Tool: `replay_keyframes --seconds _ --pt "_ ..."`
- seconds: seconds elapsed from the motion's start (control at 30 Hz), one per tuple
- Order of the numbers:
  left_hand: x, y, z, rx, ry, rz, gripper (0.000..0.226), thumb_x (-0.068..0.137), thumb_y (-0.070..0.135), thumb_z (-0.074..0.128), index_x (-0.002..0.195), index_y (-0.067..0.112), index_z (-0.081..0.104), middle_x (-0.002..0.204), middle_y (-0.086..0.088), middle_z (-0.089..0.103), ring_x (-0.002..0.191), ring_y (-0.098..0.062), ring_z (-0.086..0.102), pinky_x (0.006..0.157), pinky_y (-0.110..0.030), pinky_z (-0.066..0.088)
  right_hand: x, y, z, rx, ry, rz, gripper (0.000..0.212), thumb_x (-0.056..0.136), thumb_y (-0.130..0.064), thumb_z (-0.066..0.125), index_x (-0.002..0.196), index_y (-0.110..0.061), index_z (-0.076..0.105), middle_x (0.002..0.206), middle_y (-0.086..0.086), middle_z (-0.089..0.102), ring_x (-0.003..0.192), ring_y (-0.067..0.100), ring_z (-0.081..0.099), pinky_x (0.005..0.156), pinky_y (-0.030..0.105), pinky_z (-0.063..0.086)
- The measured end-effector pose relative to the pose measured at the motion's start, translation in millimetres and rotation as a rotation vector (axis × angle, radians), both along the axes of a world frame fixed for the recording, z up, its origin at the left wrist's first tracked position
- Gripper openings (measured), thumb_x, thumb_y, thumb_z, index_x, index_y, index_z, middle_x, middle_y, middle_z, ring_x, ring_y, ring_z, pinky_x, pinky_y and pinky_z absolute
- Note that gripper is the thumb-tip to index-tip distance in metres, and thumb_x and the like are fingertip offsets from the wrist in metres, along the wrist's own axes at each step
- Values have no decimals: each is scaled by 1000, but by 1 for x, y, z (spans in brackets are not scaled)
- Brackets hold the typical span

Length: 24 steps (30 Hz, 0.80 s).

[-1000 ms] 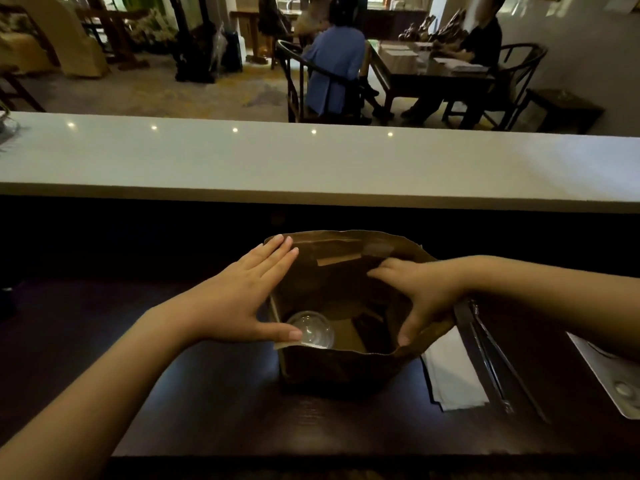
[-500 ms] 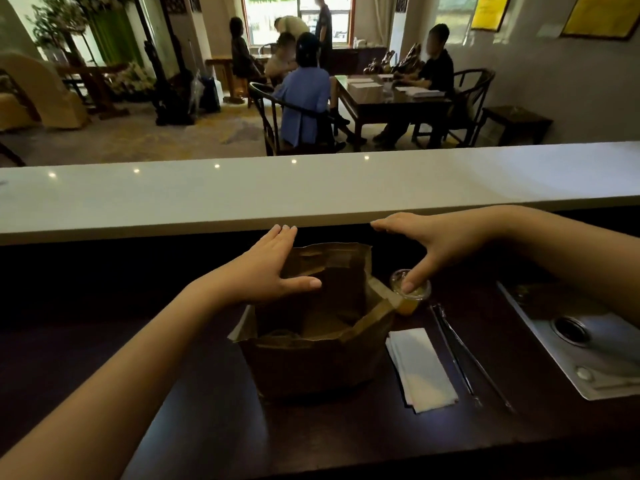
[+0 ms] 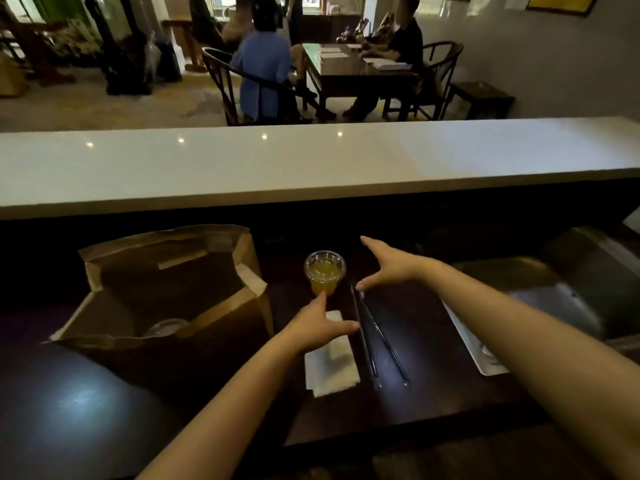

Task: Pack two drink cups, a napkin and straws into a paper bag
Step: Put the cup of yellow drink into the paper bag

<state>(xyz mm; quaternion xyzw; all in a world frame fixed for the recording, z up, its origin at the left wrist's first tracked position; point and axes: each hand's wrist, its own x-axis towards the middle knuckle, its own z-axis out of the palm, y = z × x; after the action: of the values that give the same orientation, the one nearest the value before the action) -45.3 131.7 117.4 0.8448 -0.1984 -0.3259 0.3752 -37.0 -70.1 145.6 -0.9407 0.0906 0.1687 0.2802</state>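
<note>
Nearest me, one white napkin (image 3: 331, 367) lies flat on the dark wooden counter (image 3: 104, 410), long axis running away from me. Just right of it, two dark straws (image 3: 375, 344), long axes also near-to-far, slightly splayed at the near ends.

My left hand (image 3: 317, 327) hovers over the napkin's far end, fingers loosely apart, empty. My right hand (image 3: 389, 266) is spread wide, thumb near the straw tips, gripping nothing.

Between the hands stands one lidded cup (image 3: 324, 273) of yellow drink, upright. Left of it, one brown paper bag (image 3: 166, 289), mouth open upward; a second clear lid (image 3: 166, 328) shows inside, low.

Beyond: a pale raised countertop (image 3: 311, 161), then a room with seated people at a dark table (image 3: 353, 69).
</note>
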Motion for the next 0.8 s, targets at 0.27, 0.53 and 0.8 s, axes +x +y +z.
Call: replay_keyframes --seconds 0.27,0.53,0.8 --pt "47 -23 -104 -42 -49 432 80 77 12 69 142 9 22 147 -15 36 132 -28 37 105 -35 34 12 -2 -107 247 -60 -115 110 70 -26 80 148 -10 4 158 12 7 144 24 11 116 33 18" --pt "80 -45 -129 -326 -104 452 68 69 9 76 128 18 43 123 -1 55 115 -16 48 86 -25 40 47 -7 -131 483 -158 -130 110 68 -22 81 147 -14 4 156 8 18 142 18 19 117 38 20" --pt "89 -57 -138 -398 -140 524 61 72 12 74 126 14 45 124 -10 58 114 -21 52 87 -26 42 59 -8 -138 646 -224 -63 91 68 -9 79 142 -16 26 140 6 44 132 18 41 113 44 31"
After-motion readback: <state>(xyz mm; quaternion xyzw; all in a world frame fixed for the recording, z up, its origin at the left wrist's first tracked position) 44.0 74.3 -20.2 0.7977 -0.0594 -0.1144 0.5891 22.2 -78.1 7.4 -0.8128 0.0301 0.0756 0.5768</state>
